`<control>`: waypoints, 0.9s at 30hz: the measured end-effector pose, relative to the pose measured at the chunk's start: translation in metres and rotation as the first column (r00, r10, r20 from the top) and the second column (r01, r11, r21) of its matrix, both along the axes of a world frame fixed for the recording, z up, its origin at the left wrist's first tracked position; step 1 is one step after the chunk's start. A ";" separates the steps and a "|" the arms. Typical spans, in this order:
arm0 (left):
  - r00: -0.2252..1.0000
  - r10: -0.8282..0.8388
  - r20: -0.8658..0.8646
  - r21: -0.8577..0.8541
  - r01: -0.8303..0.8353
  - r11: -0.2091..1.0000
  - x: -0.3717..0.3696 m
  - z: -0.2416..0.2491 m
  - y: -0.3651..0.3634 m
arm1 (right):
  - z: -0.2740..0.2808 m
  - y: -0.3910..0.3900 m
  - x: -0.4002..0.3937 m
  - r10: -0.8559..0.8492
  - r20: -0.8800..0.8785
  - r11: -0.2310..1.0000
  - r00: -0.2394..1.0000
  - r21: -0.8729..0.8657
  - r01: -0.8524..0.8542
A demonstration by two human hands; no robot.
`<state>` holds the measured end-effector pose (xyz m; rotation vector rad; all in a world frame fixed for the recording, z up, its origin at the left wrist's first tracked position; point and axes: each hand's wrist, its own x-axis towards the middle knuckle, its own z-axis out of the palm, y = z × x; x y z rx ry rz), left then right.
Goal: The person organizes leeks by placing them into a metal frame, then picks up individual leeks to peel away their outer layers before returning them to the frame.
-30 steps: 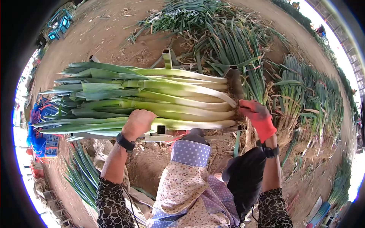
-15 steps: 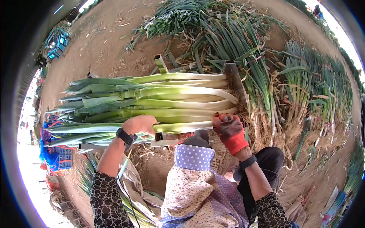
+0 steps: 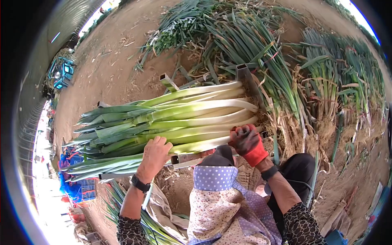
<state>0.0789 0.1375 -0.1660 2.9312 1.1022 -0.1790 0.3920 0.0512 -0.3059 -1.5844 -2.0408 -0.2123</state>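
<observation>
A row of thick leeks point(image 3: 196, 118) lies across a metal rack point(image 3: 250, 83), green leaves to the left and white ends to the right. My left hand point(image 3: 154, 159), bare with a dark wristband, lies over the green part of the nearest leeks, its fingers stretched out on top of them. My right hand point(image 3: 248, 143), in a red and black glove, is curled closed at the white end of the nearest leek. The glove hides the tip of that leek.
Tied leek bundles point(image 3: 281, 98) with roots lie on the soil behind and right of the rack. More leeks point(image 3: 183, 24) are heaped at the back. A blue crate point(image 3: 87, 190) stands at left, a teal stool-like frame point(image 3: 63, 73) farther off. Cut leaves and sacking point(image 3: 163, 208) lie below my left arm.
My left hand has loosened from around the front leeks and now lies across their top. My right hand stays at the white end. The view has tilted and shifted slightly.
</observation>
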 end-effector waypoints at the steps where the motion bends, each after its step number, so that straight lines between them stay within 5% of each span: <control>1: 0.998 0.060 0.014 -0.010 -0.060 0.998 -0.002 -0.004 -0.002 | 0.001 -0.001 -0.001 0.008 -0.007 0.999 1.000 -0.035 -0.008; 8: 0.996 0.087 -0.003 0.217 -0.085 0.973 -0.008 -0.048 -0.013 | -0.013 -0.001 -0.006 -0.017 0.040 0.997 0.999 0.079 0.014; 12: 0.998 0.062 0.025 0.161 -0.065 0.985 -0.007 -0.047 -0.007 | -0.003 -0.004 -0.027 -0.044 -0.211 0.986 0.976 0.146 0.076; 14: 0.996 0.072 0.051 0.102 -0.077 0.992 -0.011 -0.051 -0.009 | -0.003 -0.007 -0.050 -0.058 -0.069 0.971 0.996 0.226 0.072; 15: 0.996 0.070 0.051 0.079 -0.074 0.994 -0.012 -0.051 -0.008 | 0.003 -0.013 -0.049 0.015 -0.143 0.990 0.990 0.143 0.006; 19: 0.994 0.078 0.081 0.002 -0.078 0.997 -0.020 -0.058 -0.001 | 0.012 -0.010 -0.038 -0.067 -0.141 0.964 0.988 0.246 0.100; 24: 0.979 0.089 0.182 -0.084 -0.075 0.994 -0.025 -0.063 0.000 | -0.027 -0.014 0.002 -0.090 0.010 0.995 0.996 -0.050 0.090; 27: 0.985 0.153 0.077 -0.068 -0.148 0.987 -0.019 -0.056 -0.004 | -0.019 -0.012 0.001 -0.100 -0.014 0.994 0.995 0.033 0.100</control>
